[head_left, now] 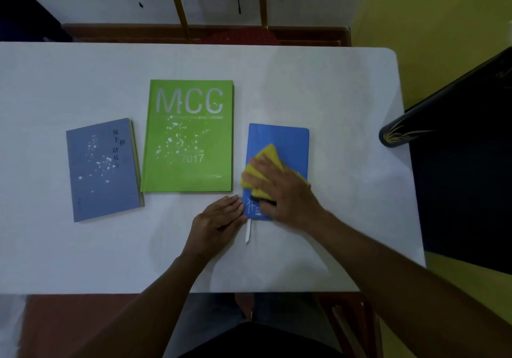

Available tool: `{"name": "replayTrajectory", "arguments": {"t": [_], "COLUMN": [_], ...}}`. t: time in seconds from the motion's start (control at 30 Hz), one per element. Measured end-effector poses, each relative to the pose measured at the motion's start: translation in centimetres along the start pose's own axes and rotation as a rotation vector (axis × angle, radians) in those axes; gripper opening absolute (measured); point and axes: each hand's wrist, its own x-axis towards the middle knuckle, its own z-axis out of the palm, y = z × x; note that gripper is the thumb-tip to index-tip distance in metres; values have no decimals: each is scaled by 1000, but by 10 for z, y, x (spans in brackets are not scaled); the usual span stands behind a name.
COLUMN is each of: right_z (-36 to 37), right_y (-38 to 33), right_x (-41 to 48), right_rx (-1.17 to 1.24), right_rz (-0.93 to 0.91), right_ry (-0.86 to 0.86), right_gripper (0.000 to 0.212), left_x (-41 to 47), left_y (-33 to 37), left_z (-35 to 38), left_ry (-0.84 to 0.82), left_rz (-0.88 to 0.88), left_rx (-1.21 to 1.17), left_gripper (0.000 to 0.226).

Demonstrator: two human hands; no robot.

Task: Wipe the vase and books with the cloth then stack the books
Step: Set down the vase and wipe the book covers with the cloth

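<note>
Three books lie flat on the white table [346,86]. A blue notebook [285,139] is on the right, with a white ribbon marker [248,233] hanging from its near edge. My right hand [279,188] presses a yellow cloth [269,154] flat on its cover. My left hand [219,222] rests on the table, fingers against the notebook's near left corner. A large green book [191,136] marked MCC 2017 lies in the middle, with white specks on its cover. A grey-blue book [104,169] lies at the left, also speckled. A dark vase [448,136] with gold markings stands at the right table edge.
A chair [221,6] with gold legs and a red seat stands beyond the far edge. The table's right edge runs close to the vase. Bare table surface lies behind the books and at the near left.
</note>
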Motion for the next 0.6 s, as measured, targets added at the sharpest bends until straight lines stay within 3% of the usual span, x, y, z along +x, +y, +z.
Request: {"name": "replayTrajectory", "arguments": {"t": [0.2, 0.3, 0.4, 0.6], "right_z": [-6, -16, -20, 12], "right_y": [14, 33, 36, -5], "right_x": [-48, -6, 45, 28], "right_rx": [-29, -96, -67, -21], "right_rz": [8, 238, 377, 179], "right_ry": [-2, 59, 12, 58], "right_gripper": [61, 62, 65, 63], "left_x": [0, 0, 1, -1], "left_y": [-3, -3, -1, -8], "left_z": [1, 1, -1, -12], "left_ry": [-14, -4, -4, -68], "left_rz": [7, 0, 15, 35], "left_rx": [20, 26, 26, 24], "left_gripper": [36, 36, 34, 30]}}
